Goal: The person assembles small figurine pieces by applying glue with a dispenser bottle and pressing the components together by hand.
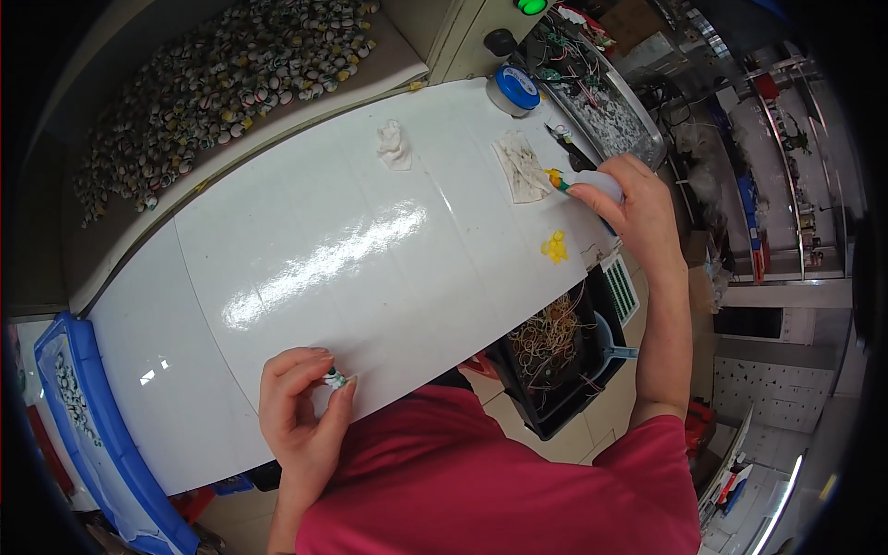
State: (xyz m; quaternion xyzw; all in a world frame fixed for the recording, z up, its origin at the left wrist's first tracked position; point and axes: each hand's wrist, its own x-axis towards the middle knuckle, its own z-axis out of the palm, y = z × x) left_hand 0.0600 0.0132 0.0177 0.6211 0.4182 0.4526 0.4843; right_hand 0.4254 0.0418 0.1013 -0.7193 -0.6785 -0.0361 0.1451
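Observation:
Near the front edge of the white table (305, 268), my left hand (301, 416) pinches a small green-and-white part (335, 377) between thumb and fingertips. Its exact kind is too small to make out. My right hand (640, 208) is out at the table's right end, closed round a whitish squeeze bottle (597, 181). The bottle lies tilted, its yellow-and-green smeared tip pointing left at the edge of a stained white cloth (520, 168). Just below that cloth sits a yellow blob (554, 246) on the tabletop.
A shelf at the back left carries a heap of small round white parts (231, 83). A crumpled tissue (393, 145), a blue-lidded round tub (514, 90) and a metal tray (606, 116) stand farther back. A blue tray (88, 347) is left; a black bin (546, 407) with wires sits below.

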